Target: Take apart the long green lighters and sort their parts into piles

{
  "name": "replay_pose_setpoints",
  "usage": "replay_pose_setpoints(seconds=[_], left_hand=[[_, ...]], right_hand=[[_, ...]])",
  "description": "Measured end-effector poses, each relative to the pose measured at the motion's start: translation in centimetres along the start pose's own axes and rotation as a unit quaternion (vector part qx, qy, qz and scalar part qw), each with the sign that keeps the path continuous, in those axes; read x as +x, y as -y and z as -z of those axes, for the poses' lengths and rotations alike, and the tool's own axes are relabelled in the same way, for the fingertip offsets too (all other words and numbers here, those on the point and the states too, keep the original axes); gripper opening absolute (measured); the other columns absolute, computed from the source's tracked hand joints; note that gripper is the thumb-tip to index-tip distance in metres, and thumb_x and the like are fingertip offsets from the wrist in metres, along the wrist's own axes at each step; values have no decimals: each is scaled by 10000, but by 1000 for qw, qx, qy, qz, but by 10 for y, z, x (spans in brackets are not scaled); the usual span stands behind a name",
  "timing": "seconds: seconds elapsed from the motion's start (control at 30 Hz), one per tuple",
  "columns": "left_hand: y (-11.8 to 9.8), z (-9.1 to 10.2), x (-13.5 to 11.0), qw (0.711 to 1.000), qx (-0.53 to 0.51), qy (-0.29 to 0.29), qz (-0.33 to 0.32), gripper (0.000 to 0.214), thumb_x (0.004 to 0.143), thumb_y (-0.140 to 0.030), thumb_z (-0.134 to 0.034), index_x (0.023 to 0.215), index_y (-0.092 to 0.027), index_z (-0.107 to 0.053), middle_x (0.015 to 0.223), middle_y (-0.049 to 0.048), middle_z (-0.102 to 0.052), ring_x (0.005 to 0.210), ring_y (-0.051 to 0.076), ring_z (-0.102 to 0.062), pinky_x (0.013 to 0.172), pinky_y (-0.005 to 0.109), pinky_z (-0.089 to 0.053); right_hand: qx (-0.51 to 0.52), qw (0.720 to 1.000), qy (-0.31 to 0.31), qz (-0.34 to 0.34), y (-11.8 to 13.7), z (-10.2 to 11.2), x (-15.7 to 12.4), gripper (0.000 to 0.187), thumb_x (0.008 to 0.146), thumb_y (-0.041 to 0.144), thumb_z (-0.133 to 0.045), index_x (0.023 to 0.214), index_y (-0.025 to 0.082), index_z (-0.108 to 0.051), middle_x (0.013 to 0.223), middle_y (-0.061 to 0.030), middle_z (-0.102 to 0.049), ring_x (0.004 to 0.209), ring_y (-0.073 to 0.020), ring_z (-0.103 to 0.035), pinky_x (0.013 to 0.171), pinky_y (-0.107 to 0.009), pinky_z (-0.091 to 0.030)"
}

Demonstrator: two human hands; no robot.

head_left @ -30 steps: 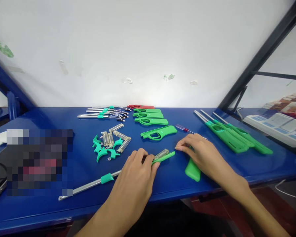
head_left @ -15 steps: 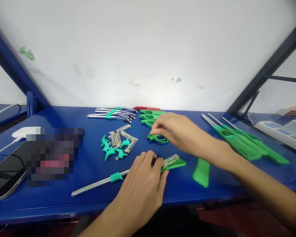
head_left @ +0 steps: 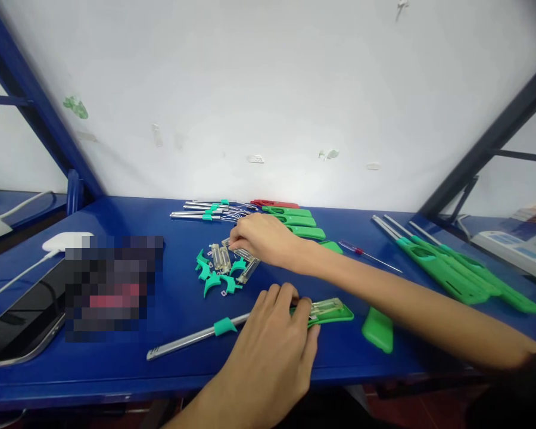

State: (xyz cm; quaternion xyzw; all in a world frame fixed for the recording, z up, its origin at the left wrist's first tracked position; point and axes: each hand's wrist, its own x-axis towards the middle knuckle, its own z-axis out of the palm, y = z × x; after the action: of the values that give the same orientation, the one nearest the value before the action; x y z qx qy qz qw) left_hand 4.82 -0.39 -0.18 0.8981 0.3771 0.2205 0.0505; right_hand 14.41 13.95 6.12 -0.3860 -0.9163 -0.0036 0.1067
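My left hand (head_left: pixel 272 339) is wrapped over a half-built gas lighter (head_left: pixel 328 316) near the table's front edge. Its green half shell pokes out on the right with a clear fuel tank (head_left: pixel 326 305) lying in it. To the left extends its metal tube (head_left: pixel 183 341), carrying a teal collar (head_left: pixel 224 326). My right hand (head_left: pixel 259 235) reaches across, fingers pinched together over the loose clear tanks (head_left: pixel 221 257); whether they grip anything is hidden. Teal triggers (head_left: pixel 212 282) lie scattered just below it. A green shell piece (head_left: pixel 378 329) rests right of the lighter.
Metal tubes with wires (head_left: pixel 205 213) lie at the back beside green shells (head_left: pixel 297 220) and a red shell (head_left: pixel 274 204). A screwdriver (head_left: pixel 360 250) lies beyond my right forearm. Several lighters with green handles (head_left: pixel 451 274) lie right. A phone (head_left: pixel 22 322) lies left.
My right hand has moved left from above a green shell to the loose clear tanks. The screwdriver has come into sight. My left hand stays on the lighter; the view has shifted slightly.
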Motion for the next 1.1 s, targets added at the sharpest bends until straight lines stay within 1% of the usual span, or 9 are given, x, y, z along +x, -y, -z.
replay_pose_setpoints(seconds=[0.07, 0.17, 0.3, 0.43, 0.53, 0.63, 0.8, 1.0, 1.1], left_hand=[[0, -1, 0, 1000, 1, -3, 0, 212, 1073, -200, -566, 1203, -130, -719, 1111, 150, -673, 1031, 349, -673, 915, 572, -635], [-1, -3, -1, 1000, 1, -12, -6, 291, 1076, -234, -596, 1312, -102, -701, 1156, 164, -693, 1064, 360, -682, 957, 589, -625], [-1, 3, -8, 998, -3, -54, -26, 400, 1083, -271, -593, 1434, -85, -640, 1228, 180, -711, 1109, 380, -689, 982, 620, -611], [14, 16, -22, 996, -4, -82, -17, 367, 1092, -167, -488, 1417, -142, -656, 1284, 156, -716, 1155, 348, -704, 984, 563, -621], [32, 22, -30, 997, 12, -83, 4, 330, 1094, -174, -481, 1331, -179, -711, 1267, 133, -723, 1141, 343, -717, 960, 547, -628], [43, 23, -32, 998, -1, -53, 31, 315, 1104, -193, -461, 1221, -210, -752, 1187, 98, -734, 1023, 299, -745, 871, 481, -646], [44, 19, -35, 996, -40, -41, 63, 345, 1131, -207, -414, 1044, -254, -745, 1092, 51, -730, 921, 247, -761, 779, 398, -623], [43, 21, -34, 997, -17, -64, 38, 383, 1131, -162, -390, 965, -240, -726, 1030, 52, -734, 856, 240, -746, 727, 374, -603], [40, 21, -30, 996, -1, -88, 2, 333, 1121, -142, -425, 1051, -215, -742, 1061, 67, -734, 904, 256, -738, 785, 402, -616]], right_hand=[[7, 1000, -22, -2, 0, 9, -10, 279, 1113, 294, -623, 905, 202, -783, 920, -55, -811, 874, -203, -722, 756, -341, -495], [11, 999, -50, -12, 2, 31, -41, 360, 1140, 311, -563, 878, 210, -787, 884, -50, -814, 805, -194, -706, 692, -339, -441], [17, 998, -58, -14, 3, 54, -109, 245, 1124, 316, -605, 1027, 236, -815, 982, -23, -835, 898, -204, -753, 785, -336, -524], [26, 995, -82, -54, 9, 41, -181, 273, 1111, 438, -632, 1306, 305, -768, 1231, -24, -822, 1140, -231, -768, 1004, -375, -586], [20, 994, -83, -75, 18, 16, -211, 407, 1108, 487, -624, 1484, 334, -661, 1416, -32, -761, 1302, -255, -711, 1106, -427, -568], [43, 993, -70, -85, 24, -4, -216, 462, 1120, 494, -597, 1548, 320, -596, 1494, -49, -713, 1394, -271, -650, 1165, -471, -532], [94, 990, -46, -91, 23, -17, -211, 333, 1144, 434, -555, 1443, 326, -656, 1366, -49, -736, 1240, -254, -697, 1089, -481, -537], [113, 983, -103, -99, 19, -25, -216, 301, 1123, 418, -603, 1399, 319, -669, 1319, -51, -748, 1183, -260, -683, 1031, -465, -540], [124, 980, -121, -97, 20, -28, -216, 310, 1104, 406, -645, 1393, 300, -680, 1298, -44, -764, 1165, -249, -681, 1011, -436, -552]])
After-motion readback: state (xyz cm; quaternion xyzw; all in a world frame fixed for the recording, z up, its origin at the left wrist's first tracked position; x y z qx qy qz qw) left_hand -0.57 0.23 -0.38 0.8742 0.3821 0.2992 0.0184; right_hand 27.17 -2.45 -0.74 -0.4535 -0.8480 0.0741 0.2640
